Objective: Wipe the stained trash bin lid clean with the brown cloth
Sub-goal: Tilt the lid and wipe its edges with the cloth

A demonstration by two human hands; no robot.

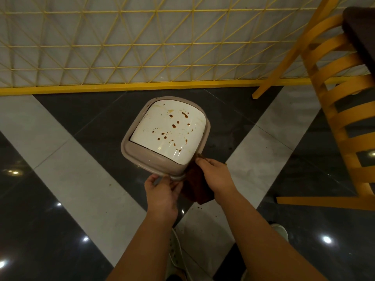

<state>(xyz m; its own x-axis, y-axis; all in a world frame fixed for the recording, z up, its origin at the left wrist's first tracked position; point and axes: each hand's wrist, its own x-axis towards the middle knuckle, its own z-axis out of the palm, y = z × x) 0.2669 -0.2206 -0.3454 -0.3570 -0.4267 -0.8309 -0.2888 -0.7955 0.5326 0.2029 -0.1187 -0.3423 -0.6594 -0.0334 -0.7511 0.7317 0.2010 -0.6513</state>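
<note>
The trash bin lid (pixel 166 136) sits at the centre of the view, held above a floor (pixel 50 142) of dark glossy tiles crossed by pale grey bands. It has a taupe frame (pixel 142 159) around a white swing flap (pixel 182 147), and the flap is spattered with brown droplets and thin streaks, thickest from its middle toward 1 o'clock.

The left hand (pixel 162 194) comes up from 6 o'clock and grips the lid's near rim, thumb over the frame's edge and fingers curled beneath it. Just beside it at 3 o'clock, the right hand (pixel 215 173) pinches the brown cloth (pixel 197 189) between its fingertips at the lid's near right corner. The cloth hangs down from that pinch in dark folds between the two wrists, its upper edge touching the frame; it covers none of the stained flap.

At 12 o'clock, beyond the lid, a yellow lattice partition (pixel 142 47) with a solid yellow base rail runs across the view. At 3 o'clock stands a wooden chair (pixel 334 94) with curved slats across its back, and a dark tabletop corner (pixel 361 31) shows at 1 o'clock. Pale shoes (pixel 174 252) appear between the forearms at 6 o'clock, and ceiling lights reflect as bright spots in the dark tiles.
</note>
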